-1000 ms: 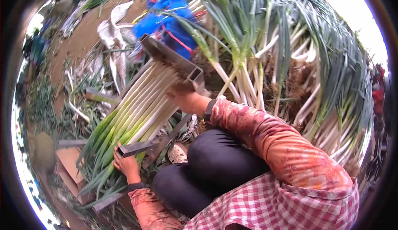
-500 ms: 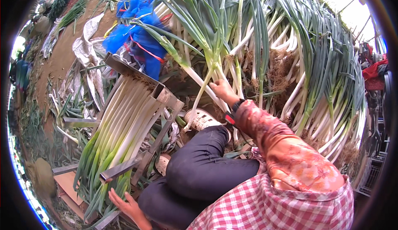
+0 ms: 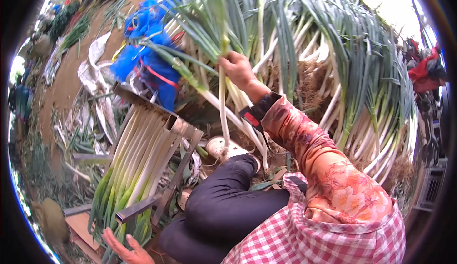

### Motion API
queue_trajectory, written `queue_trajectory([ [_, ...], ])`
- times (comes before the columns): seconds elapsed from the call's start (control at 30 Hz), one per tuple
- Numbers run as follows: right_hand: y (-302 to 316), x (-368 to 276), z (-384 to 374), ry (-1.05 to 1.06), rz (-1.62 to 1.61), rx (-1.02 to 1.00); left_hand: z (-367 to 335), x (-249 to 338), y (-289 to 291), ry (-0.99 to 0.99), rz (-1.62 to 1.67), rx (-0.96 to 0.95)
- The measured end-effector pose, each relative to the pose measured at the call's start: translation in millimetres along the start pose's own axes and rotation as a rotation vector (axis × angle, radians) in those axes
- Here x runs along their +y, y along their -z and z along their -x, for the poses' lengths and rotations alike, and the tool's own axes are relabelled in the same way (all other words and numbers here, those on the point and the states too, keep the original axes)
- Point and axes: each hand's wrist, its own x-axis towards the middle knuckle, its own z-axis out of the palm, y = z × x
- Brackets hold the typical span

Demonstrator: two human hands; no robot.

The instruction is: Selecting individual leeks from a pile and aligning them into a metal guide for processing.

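Note:
My right hand (image 3: 238,72) is closed around the upper stem of a leek (image 3: 223,99), which hangs upright with its roots low, over my shoe (image 3: 228,148). Other leeks lean close behind it, from the front of a big heap (image 3: 347,69). At the lower left, my left hand (image 3: 124,249) is open, fingers spread, beside the green tops of a leek bundle (image 3: 143,152). That bundle lies in a metal frame (image 3: 178,178), white root ends up against the far plate, leaves sloping down toward me.
Blue netting (image 3: 157,40) with red cord lies beyond the frame. White sacking (image 3: 97,69) and leaf scraps are spread on the brown ground at left. Cardboard (image 3: 82,228) sits under the frame's near end. At the far right stands a dark crate (image 3: 431,188).
My right hand has moved up and left, lifting a leek upright from the leaning ones. My left hand has shifted left and toward me, still open. The view has shifted slightly.

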Motion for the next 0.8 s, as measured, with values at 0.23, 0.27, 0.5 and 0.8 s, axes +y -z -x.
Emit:
queue_trajectory([
  [0.23, -39, -207, 48, 0.420, 0.011, -0.495, -86, 50, 33, -0.417, -0.234, 0.258],
  [0.27, -54, -214, 57, 0.561, 0.015, -0.528, -96, 59, 34, -0.497, -0.294, 0.351],
  [0.5, -139, -257, 149, 0.882, 0.056, -1.028, -99, -8, 60, -0.501, -0.595, 0.377],
  [0.8, -229, -182, 108, 1.241, 0.499, -0.826, -65, -188, 64, -0.211, -0.490, 0.167],
])
